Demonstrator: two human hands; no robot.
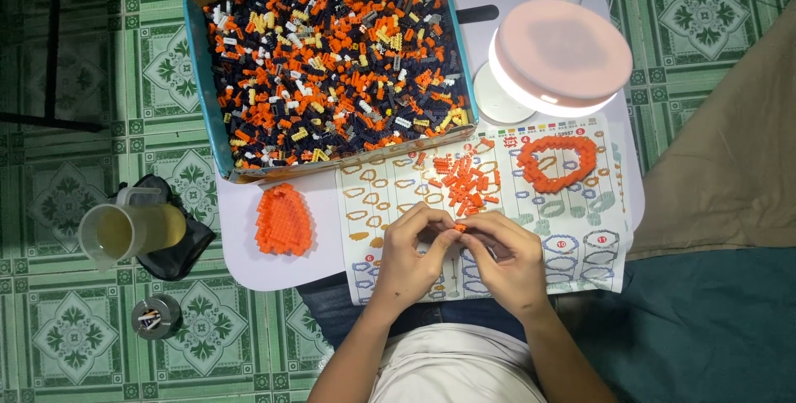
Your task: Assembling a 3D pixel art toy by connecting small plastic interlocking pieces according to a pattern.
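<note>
A small white worktop (249,254) stands on a green patterned tile floor (66,345). Its far left part carries a big open cardboard box (203,80) with blue walls, filled with tiny building bricks (332,55) in orange, dark blue, yellow, white and grey. At the far right corner a round lit desk lamp (560,55) hangs over the worktop. An instruction sheet (580,262) printed with outline shapes covers the near right part and laps over the near edge. On the sheet, near the right edge, lies an orange brick ring (557,162); left of it, in the sheet's middle, sits a loose pile of orange bricks (466,181). A flat orange brick plate (283,220) lies off the sheet by the worktop's near left corner, just in front of the box.

Both hands meet above the sheet at the near edge. The left hand (410,258) and right hand (510,258) each have their grip pinched on a small orange piece (459,227) held between their fingertips.

On the floor left of the worktop stand a clear jug (124,233) of yellowish liquid and a small round tin (156,317).
</note>
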